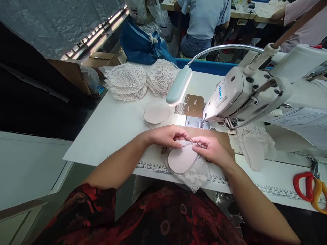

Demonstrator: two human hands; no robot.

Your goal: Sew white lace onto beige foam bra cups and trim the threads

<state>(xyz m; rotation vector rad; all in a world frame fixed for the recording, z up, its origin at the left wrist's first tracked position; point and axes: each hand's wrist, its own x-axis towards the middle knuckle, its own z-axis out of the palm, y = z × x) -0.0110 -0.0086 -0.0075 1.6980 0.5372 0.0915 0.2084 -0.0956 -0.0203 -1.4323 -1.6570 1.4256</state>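
My left hand (pixel 176 136) pinches the upper edge of a white lace piece (pixel 196 173) at the front of the sewing table. A smooth, pale oval pad (pixel 182 160) lies on that lace. My right hand (pixel 208 148) is closed at the same edge, its fingertips close to those of my left hand. Something thin and dark shows at the right fingers; its kind I cannot make out. Just beyond my hands stands a white sewing machine (pixel 230 92), its needle area apart from the lace. The lower lace hangs over the table's front edge.
Stacked lace pieces (pixel 127 81) sit at the back left, with a single pad on lace (pixel 157 114) nearer. More lace with a pad (pixel 254 153) lies right of the machine. Scissors (pixel 304 186) rest at the right edge. A lamp (pixel 180 85) overhangs the table. A person (pixel 201 20) sits beyond.
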